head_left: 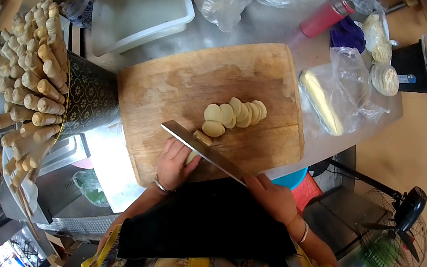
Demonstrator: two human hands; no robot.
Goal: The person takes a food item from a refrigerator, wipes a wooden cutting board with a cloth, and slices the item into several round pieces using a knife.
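Note:
My left hand (171, 165) is closed around a pale, peeled vegetable piece (192, 157), mostly hidden by the fingers and a knife. The knife (202, 150) has a broad metal blade that slants across just in front of these fingers. My right hand (273, 199) grips its handle end, and the handle itself is covered. Beyond the blade a short cut piece (202, 138) lies against it. Several pale oval slices (227, 114) overlap in a curved row on the wooden cutting board (176, 89); one slice (213, 129) rests nearer the knife.
A white plastic tub (184, 16) stands behind the board. At left, a patterned bin (90, 93) holds several knob-ended sticks (31, 62). On the right lie a long pale vegetable (320, 102), a plastic bag (351, 82) and a pink bottle (328, 15). A fan (395, 230) stands lower right.

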